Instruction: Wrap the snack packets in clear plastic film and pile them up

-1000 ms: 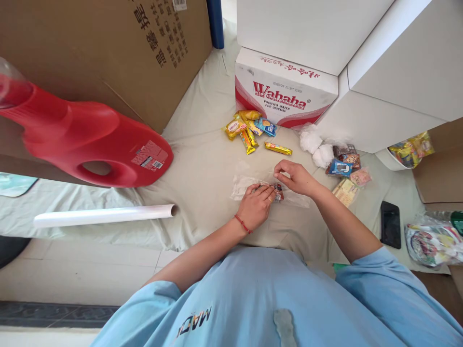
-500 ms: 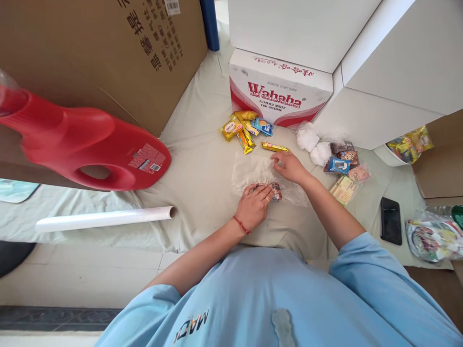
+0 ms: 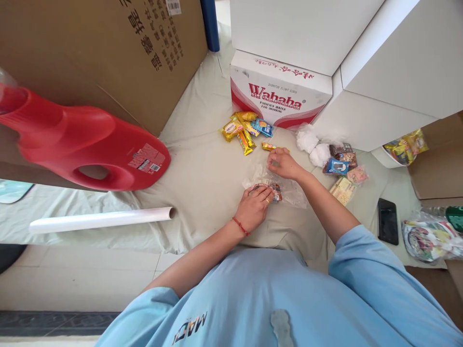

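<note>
Left hand [image 3: 256,205] lies palm-down, fingers flat and spread, pressing a small dark-red snack packet [image 3: 275,191] onto the cloth-covered floor [image 3: 202,173]; it pins the packet rather than gripping it. The packet sits under a sheet of clear plastic film [image 3: 289,193], crumpled and bunched between the two hands. Right hand [image 3: 284,163] is just beyond the left, fingers curled and pinched on the far edge of the film; exactly how much film is in the pinch can't be told. Key relation: the packet is directly under the left fingertips, on the near side of the right hand, so the left is the closer one; the film runs roughly left-right across the packet, loose edge on the far side. A yellow snack bar [image 3: 268,146] nearly touches the right knuckles, with the pile of snack packets [image 3: 244,129] just behind it and the Wahaha box [image 3: 280,94] beyond that, so little room forward. To the right: two white wads [image 3: 314,147], more snack packets [image 3: 343,166], a phone [image 3: 387,221]. To the left the cloth is open as far as the white roll [image 3: 101,219] and the red jug [image 3: 83,144], both well apart from the hands.
</note>
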{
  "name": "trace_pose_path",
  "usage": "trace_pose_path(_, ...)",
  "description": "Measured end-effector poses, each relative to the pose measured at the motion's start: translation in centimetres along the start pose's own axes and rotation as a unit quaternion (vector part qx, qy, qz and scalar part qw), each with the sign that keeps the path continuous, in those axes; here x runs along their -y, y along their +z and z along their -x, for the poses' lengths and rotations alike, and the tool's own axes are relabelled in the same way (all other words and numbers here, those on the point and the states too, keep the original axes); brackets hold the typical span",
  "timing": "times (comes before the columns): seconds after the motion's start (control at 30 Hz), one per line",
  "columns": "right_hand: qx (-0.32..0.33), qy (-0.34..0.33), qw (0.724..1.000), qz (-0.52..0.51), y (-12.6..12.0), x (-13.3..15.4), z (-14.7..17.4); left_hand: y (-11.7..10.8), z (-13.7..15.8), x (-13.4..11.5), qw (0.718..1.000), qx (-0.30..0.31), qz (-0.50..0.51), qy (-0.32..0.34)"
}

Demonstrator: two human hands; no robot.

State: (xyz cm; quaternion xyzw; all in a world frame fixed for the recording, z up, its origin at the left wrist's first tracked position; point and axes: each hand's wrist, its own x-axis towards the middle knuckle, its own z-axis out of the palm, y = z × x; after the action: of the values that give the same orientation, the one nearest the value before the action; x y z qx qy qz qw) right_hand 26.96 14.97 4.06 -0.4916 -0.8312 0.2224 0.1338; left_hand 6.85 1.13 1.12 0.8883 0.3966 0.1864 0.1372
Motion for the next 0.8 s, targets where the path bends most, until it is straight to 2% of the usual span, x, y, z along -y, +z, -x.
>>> trace_pose_path(0.07, -0.003, -0.026, 0.999, -0.045, -0.4, 0.1, 0.6, 0.0, -0.1, -0.1, 1.000, -0.004, -0.004, 0.004)
trace_pose_path(0.1, 0.011, -0.012, 0.997, -0.071, -0.5, 0.1, 0.8, 0.0, -0.2, -0.2, 1.000, -0.005, -0.006, 0.005)
trace_pose_path(0.2, 0.079, 0.084, 0.986, -0.123, -0.5, -0.2, 0.8, -0.1, -0.3, -0.3, 1.000, -0.008, -0.011, 0.004)
trace_pose_path(0.27, 0.114, 0.124, 0.975, -0.146, -0.5, -0.3, 0.6, -0.2, -0.3, -0.3, 1.000, -0.009, -0.012, 0.003)
trace_pose_path(0.33, 0.116, 0.126, 0.969, -0.179, -0.8, 0.0, 0.7, -0.3, -0.3, -0.3, 1.000, -0.008, -0.011, 0.003)
trace_pose_path(0.43, 0.075, 0.085, 0.971, -0.209, -1.6, 1.7, 2.0, -0.3, -0.2, -0.2, 1.000, -0.008, -0.011, 0.002)
trace_pose_path(0.53, 0.036, 0.015, 0.983, -0.179, -2.2, 3.5, 4.1, -0.4, -0.2, -0.2, 1.000, -0.011, -0.012, 0.001)
trace_pose_path(0.6, 0.003, -0.001, 0.992, -0.127, -2.2, 3.6, 4.9, -0.4, -0.2, -0.2, 1.000, -0.011, -0.012, 0.006)
trace_pose_path(0.7, -0.050, 0.059, 0.997, -0.018, -1.3, 1.7, 4.7, -0.4, -0.3, -0.2, 1.000, -0.007, -0.012, 0.009)
trace_pose_path(0.8, -0.053, 0.103, 0.992, 0.059, 0.2, -1.0, 3.1, -0.4, -0.2, -0.3, 1.000, -0.003, -0.014, 0.002)
